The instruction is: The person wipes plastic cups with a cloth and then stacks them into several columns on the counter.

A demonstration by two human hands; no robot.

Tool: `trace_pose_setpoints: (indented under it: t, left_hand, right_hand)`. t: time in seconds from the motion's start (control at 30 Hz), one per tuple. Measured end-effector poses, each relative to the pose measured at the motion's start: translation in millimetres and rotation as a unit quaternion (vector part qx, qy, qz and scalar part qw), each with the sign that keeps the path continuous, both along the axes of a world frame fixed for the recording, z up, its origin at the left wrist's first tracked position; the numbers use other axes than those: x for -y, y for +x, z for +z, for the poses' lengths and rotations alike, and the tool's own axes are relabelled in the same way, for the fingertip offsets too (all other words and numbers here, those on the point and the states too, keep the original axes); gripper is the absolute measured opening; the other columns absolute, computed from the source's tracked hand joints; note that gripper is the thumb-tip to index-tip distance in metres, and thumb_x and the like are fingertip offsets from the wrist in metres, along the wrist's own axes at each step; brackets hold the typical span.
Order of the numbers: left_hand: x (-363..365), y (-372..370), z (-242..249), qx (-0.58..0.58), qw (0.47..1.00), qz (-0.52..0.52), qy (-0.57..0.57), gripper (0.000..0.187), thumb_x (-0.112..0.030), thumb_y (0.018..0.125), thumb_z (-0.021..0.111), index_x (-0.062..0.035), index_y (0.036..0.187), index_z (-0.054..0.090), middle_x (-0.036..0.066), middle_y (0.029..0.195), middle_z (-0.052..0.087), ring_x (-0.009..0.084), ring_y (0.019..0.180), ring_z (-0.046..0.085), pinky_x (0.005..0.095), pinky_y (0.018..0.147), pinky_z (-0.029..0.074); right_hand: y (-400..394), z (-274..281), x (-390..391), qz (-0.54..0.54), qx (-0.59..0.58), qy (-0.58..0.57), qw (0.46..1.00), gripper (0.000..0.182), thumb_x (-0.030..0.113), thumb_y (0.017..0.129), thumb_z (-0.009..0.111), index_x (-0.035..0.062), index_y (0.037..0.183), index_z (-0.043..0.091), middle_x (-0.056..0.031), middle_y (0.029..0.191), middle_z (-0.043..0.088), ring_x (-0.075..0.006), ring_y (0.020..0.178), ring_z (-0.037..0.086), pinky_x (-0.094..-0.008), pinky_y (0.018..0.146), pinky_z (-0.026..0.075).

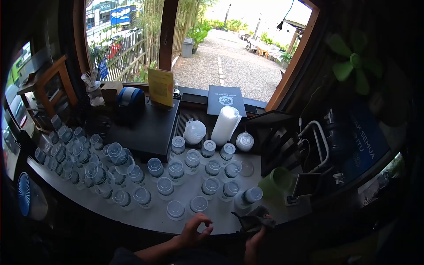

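Many clear plastic cups with lids, such as one near the front edge [175,209], stand on the pale counter [154,225]. My left hand [194,229] hovers at the counter's front edge, just below a lidded cup [198,204]; its fingers are curled and apart, with nothing between them. To its right, my right hand [257,235] holds a dark cloth [252,221] at the edge. Just behind the cloth is another cup [252,195], tilted slightly. Part of my right hand is hidden by the cloth.
A tall stack of white lids [227,123] stands at the back beside wrapped white items [194,131]. A green container [276,181] and small dark-screened device [305,185] are at the right. A black box [139,132] sits behind the left cups.
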State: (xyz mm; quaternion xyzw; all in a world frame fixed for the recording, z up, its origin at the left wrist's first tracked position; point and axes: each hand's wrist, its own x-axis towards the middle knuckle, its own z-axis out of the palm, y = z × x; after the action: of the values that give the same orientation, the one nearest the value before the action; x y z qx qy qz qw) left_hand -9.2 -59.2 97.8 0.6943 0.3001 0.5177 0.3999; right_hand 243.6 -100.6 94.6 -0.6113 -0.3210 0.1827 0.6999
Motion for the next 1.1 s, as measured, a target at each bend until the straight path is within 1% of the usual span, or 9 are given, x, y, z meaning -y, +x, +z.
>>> trace_pose_setpoints:
  t: [0.1, 0.23, 0.33, 0.4, 0.5, 0.6, 0.8, 0.9, 1.1]
  left_hand:
    - [-28, 64, 31, -0.029, 0.997, -0.075, -0.007, 0.034, -0.013, 0.087, 0.077, -0.0051, 0.114, 0.059, 0.014, 0.113, 0.059, 0.0294, 0.102, 0.063, 0.0389, 0.086, 0.052]
    - [-79, 140, 46, -0.146, 0.982, 0.015, 0.119, 0.059, -0.025, 0.087, 0.077, -0.0104, 0.138, 0.05, 0.017, 0.126, 0.056, 0.0361, 0.12, 0.056, 0.0448, 0.1, 0.047]
    - [-94, 167, 27, -0.375, 0.919, 0.031, 0.118, 0.07, -0.033, 0.088, 0.075, -0.0122, 0.146, 0.043, 0.016, 0.133, 0.056, 0.0362, 0.126, 0.052, 0.0491, 0.106, 0.04]
    - [-101, 176, 29, -0.359, 0.932, 0.001, 0.044, 0.071, -0.035, 0.087, 0.075, -0.0125, 0.147, 0.043, 0.016, 0.136, 0.055, 0.036, 0.126, 0.052, 0.0496, 0.107, 0.037]
    - [-110, 183, 44, -0.322, 0.947, -0.007, -0.003, 0.074, -0.033, 0.086, 0.076, -0.0131, 0.148, 0.041, 0.016, 0.137, 0.056, 0.0366, 0.127, 0.052, 0.0479, 0.109, 0.034]
    - [-117, 183, 63, -0.267, 0.964, -0.009, 0.014, 0.075, -0.03, 0.086, 0.077, -0.0121, 0.148, 0.04, 0.017, 0.135, 0.056, 0.0372, 0.126, 0.052, 0.0479, 0.107, 0.036]
    - [-113, 162, 100, -0.062, 0.998, -0.022, 0.024, 0.082, -0.021, 0.083, 0.081, -0.0108, 0.15, 0.036, 0.018, 0.138, 0.054, 0.0373, 0.132, 0.051, 0.0487, 0.112, 0.037]
    - [-94, 134, 106, 0.031, 0.999, 0.012, 0.042, 0.089, -0.016, 0.08, 0.086, -0.0087, 0.15, 0.032, 0.018, 0.139, 0.055, 0.0313, 0.133, 0.052, 0.046, 0.113, 0.039]
    - [-46, 84, 89, 0.11, 0.991, -0.06, -0.041, 0.08, -0.017, 0.09, 0.078, -0.0079, 0.153, 0.03, 0.017, 0.144, 0.052, 0.0258, 0.138, 0.048, 0.0399, 0.114, 0.038]
  right_hand:
    - [24, -5, -4, -0.044, 0.04, -0.012, 0.998, 0.036, 0.03, 0.103, 0.046, 0.0008, 0.122, 0.054, -0.0137, 0.123, 0.053, -0.0264, 0.117, 0.055, -0.0402, 0.104, 0.043]
    - [73, -28, 5, 0.029, -0.202, 0.091, 0.975, 0.041, 0.026, 0.102, 0.05, 0.0088, 0.138, 0.044, -0.01, 0.131, 0.051, -0.0259, 0.124, 0.054, -0.0422, 0.109, 0.044]
    - [105, -39, 20, 0.013, 0.017, -0.008, 1.0, 0.034, 0.027, 0.101, 0.049, 0.0048, 0.127, 0.054, -0.0111, 0.126, 0.055, -0.0272, 0.121, 0.055, -0.0403, 0.107, 0.043]
    - [119, -35, 26, 0.007, 0.196, -0.067, 0.978, 0.033, 0.027, 0.101, 0.048, 0.0013, 0.118, 0.059, -0.0109, 0.121, 0.057, -0.026, 0.118, 0.054, -0.0388, 0.104, 0.042]
    - [119, -40, 16, -0.016, 0.116, -0.007, 0.993, 0.038, 0.035, 0.103, 0.05, 0.0014, 0.115, 0.063, -0.0083, 0.108, 0.068, -0.0227, 0.083, 0.066, -0.0345, 0.077, 0.055]
    - [139, -28, 5, -0.016, 0.1, -0.019, 0.995, 0.033, 0.028, 0.101, 0.047, 0.001, 0.117, 0.059, -0.0103, 0.119, 0.057, -0.0247, 0.117, 0.054, -0.0388, 0.104, 0.042]
    - [173, -39, -14, 0.038, 0.013, 0.054, 0.998, 0.039, 0.032, 0.103, 0.044, 0.0088, 0.134, 0.051, -0.0135, 0.131, 0.054, -0.0281, 0.122, 0.055, -0.0421, 0.109, 0.041]
    - [111, 60, -21, 0.103, -0.153, 0.16, 0.97, 0.047, 0.037, 0.103, 0.044, 0.0143, 0.144, 0.041, -0.0155, 0.142, 0.05, -0.0317, 0.127, 0.055, -0.0466, 0.113, 0.041]
    - [32, 42, -59, 0.384, -0.068, 0.053, 0.919, 0.072, 0.053, 0.103, 0.047, 0.0158, 0.16, 0.022, -0.0129, 0.15, 0.046, -0.03, 0.138, 0.048, -0.0478, 0.116, 0.038]
